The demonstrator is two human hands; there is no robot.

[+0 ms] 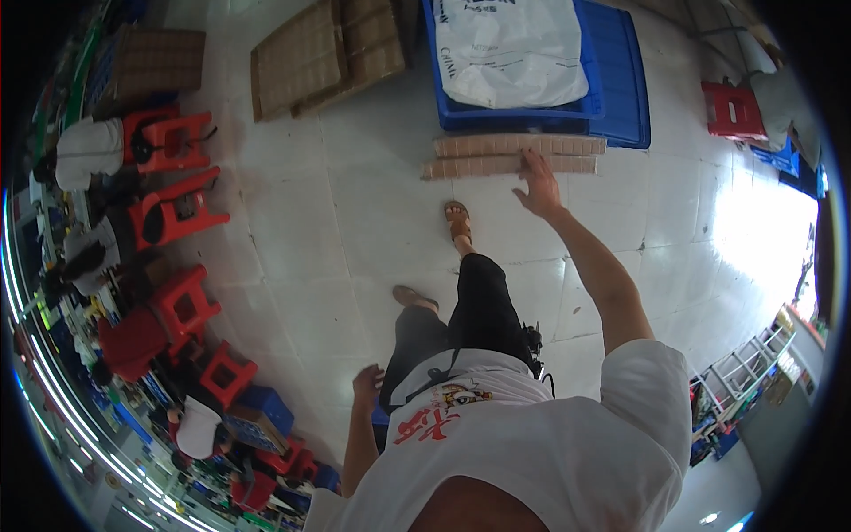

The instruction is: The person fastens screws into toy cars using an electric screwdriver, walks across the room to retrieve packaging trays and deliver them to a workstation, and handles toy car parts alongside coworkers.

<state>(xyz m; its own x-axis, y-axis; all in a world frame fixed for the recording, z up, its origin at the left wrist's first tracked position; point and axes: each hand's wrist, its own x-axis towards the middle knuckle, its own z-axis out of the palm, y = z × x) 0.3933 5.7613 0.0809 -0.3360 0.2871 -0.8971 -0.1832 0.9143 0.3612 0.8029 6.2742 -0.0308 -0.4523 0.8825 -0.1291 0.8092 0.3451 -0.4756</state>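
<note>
Two long, segmented brown strips (pixel 567 166) lie on floor tiles (pixel 319 239) before a rigid blue crate (pixel 519 119) (holding a wrinkled white plastic bag (pixel 514 64)). The right hand (pixel 540 186) spreads over the strips; the left hand (pixel 366 384) hangs well apart, its grip indeterminate.

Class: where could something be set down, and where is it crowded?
Bare floor lies between the red stools at left and the feet, and between the right hand and the stool at right. It's crowded leftward, with people, and ahead, where brown strips lie near blue bins.
</note>
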